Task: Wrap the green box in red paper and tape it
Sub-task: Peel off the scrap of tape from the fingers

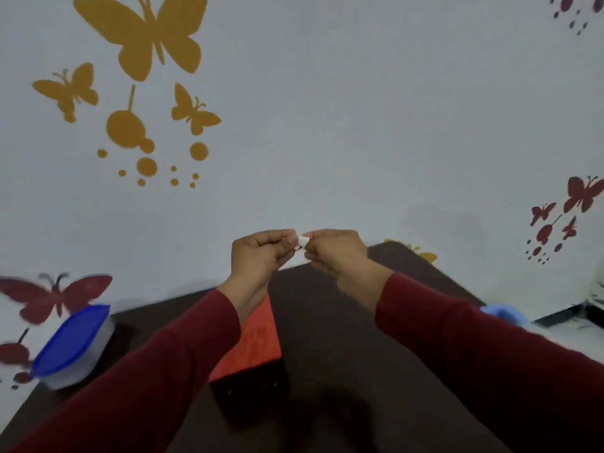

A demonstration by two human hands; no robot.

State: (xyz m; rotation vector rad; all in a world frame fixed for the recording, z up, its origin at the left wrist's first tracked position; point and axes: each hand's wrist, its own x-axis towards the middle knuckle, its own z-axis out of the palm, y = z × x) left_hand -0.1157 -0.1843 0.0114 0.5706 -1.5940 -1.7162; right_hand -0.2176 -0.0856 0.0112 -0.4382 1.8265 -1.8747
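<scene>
Apparently taping remains: my left hand [258, 253] and right hand [336, 253] pinch a white tape piece [302, 240] above the red paper [258, 335]

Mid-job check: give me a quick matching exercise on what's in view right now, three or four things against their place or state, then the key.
Things:
1. white tape piece
2. red paper
3. blue-lidded container
4. light blue object

Places:
A. at the table's right edge, behind the right sleeve
B. pinched between left hand and right hand, raised above the table
C. at the table's left edge
D. lying on the dark table, under the left forearm

Pairs: 1-B, 2-D, 3-C, 4-A
</scene>
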